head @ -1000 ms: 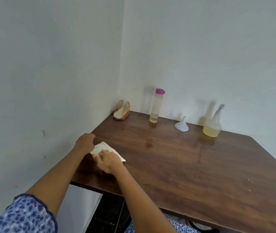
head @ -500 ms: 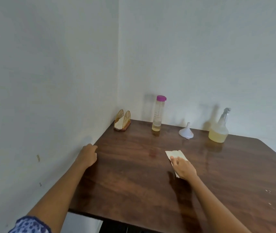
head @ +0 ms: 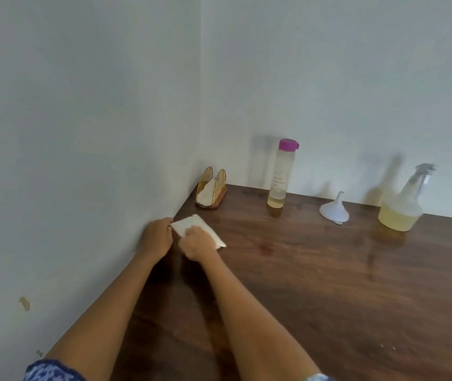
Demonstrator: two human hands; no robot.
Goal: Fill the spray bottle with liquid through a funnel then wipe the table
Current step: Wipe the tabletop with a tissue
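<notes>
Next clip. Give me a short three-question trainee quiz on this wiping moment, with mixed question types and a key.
1. True or false: the funnel sits in the spray bottle's neck.
2. Which hand presses the tissue on the table? A) left hand B) right hand C) neither
3. Fill in: the tall bottle has a ______ cap.

Key:
1. False; the funnel stands upside down on the table between the two bottles.
2. B; the left hand rests at the table edge by the wall.
3. Purple.
</notes>
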